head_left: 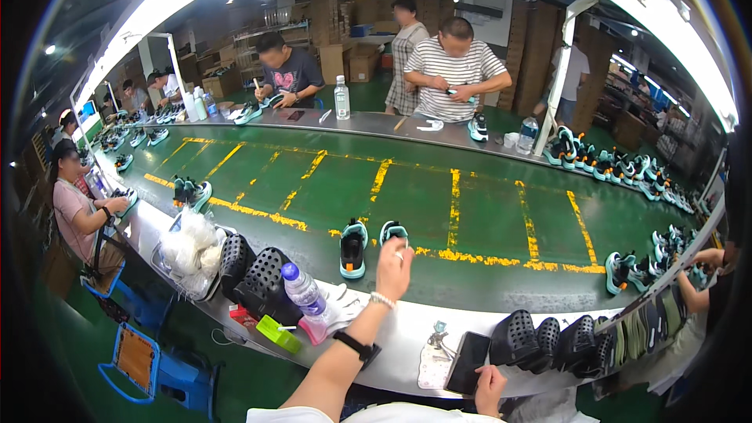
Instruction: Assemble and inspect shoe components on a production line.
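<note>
Reaching: your left hand curls onto the teal shoe; nudged, it could topple its mate. Right hand pinches the phone.

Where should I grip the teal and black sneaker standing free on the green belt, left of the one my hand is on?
Probably by the heel collar. The teal and black sneaker stands upright, heel toward you, its open collar facing up and nothing beside it but the left hand on its twin. Come from the near side, above.

Brown cardboard boxes stack behind the belt; a dark phone screen lies nearest.
</note>
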The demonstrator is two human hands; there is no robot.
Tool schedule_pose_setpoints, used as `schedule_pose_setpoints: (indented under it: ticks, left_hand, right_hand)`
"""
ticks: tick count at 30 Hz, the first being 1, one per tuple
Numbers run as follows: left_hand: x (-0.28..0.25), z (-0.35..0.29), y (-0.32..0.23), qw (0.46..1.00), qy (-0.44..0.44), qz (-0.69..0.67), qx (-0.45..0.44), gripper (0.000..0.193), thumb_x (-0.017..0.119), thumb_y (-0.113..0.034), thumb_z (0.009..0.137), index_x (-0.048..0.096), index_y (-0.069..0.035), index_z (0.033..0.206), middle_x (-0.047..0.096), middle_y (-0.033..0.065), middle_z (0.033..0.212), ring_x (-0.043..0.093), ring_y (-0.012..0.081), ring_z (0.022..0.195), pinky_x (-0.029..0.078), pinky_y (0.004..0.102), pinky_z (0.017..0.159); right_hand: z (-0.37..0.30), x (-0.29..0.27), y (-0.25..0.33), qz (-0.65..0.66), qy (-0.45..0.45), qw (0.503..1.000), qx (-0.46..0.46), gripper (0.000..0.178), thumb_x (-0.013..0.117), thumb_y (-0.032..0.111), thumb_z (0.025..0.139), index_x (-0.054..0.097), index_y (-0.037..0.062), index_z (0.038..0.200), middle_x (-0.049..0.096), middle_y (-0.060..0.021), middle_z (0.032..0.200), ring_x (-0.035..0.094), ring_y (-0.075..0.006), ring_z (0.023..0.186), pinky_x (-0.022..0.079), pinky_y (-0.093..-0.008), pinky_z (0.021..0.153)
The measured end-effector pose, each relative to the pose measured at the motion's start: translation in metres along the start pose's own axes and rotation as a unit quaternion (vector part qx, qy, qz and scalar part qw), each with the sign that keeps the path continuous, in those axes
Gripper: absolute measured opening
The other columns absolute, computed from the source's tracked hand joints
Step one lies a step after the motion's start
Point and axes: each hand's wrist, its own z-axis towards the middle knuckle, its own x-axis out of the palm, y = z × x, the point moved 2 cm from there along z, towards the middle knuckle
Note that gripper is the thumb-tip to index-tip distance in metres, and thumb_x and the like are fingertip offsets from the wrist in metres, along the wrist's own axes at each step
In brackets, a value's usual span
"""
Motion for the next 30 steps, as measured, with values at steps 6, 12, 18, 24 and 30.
schedule_pose_setpoints:
  ticks: [6,12,18,24,30]
  left_hand:
    - [-0.010,-0.088,-0.024,0.949,0.300,-0.028,-0.095,0.026,0.045,-0.019,0.093,0.064,-0.001,0.089,0.063,0.0130,0.098,0.056,0.0303,0.098,0.044,0.0386,0.086]
    - [-0.026,-0.146,-0.019,0.979,0.170,0.061,-0.099,0.029,0.053,-0.016,0.088,0.057,-0.001,0.111,0.049,0.0185,0.124,0.044,0.0352,0.118,0.036,0.0412,0.099]
    - [-0.037,-0.100,-0.003,0.984,0.000,0.130,-0.123,0.049,0.059,-0.003,0.079,0.045,-0.002,0.126,0.026,0.0226,0.142,0.029,0.0408,0.130,0.025,0.0444,0.108]
    - [-0.039,-0.045,0.058,0.940,-0.028,0.252,-0.227,0.054,0.062,-0.004,0.078,0.041,-0.005,0.128,0.027,0.0263,0.140,0.031,0.0440,0.128,0.032,0.0483,0.104]
    - [-0.027,-0.036,0.093,0.921,0.030,0.236,-0.308,0.027,0.066,-0.011,0.078,0.052,-0.005,0.100,0.053,0.0216,0.110,0.057,0.0403,0.096,0.046,0.0453,0.082]
  right_hand:
    - [-0.008,-0.005,-0.023,-0.047,-0.023,0.997,-0.054,0.034,0.045,0.017,0.094,0.061,-0.0013,0.070,0.041,0.0008,0.046,0.037,-0.0055,0.042,0.024,-0.0268,0.041]
    - [-0.003,-0.007,-0.026,-0.051,-0.036,0.997,-0.042,0.032,0.046,0.015,0.092,0.061,-0.0016,0.070,0.042,-0.0021,0.045,0.040,-0.0081,0.041,0.027,-0.0282,0.042]
    - [-0.001,-0.008,-0.033,-0.083,-0.058,0.993,-0.054,0.028,0.048,0.015,0.089,0.061,-0.0013,0.070,0.044,-0.0061,0.046,0.043,-0.0120,0.042,0.030,-0.0306,0.043]
    - [0.000,-0.013,-0.032,-0.107,-0.060,0.991,-0.058,0.028,0.048,0.016,0.088,0.061,-0.0007,0.070,0.047,-0.0104,0.048,0.045,-0.0159,0.042,0.032,-0.0329,0.044]
    - [0.004,-0.015,-0.035,-0.132,-0.065,0.987,-0.069,0.027,0.050,0.016,0.088,0.061,0.0000,0.069,0.053,-0.0137,0.054,0.049,-0.0194,0.044,0.034,-0.0345,0.046]
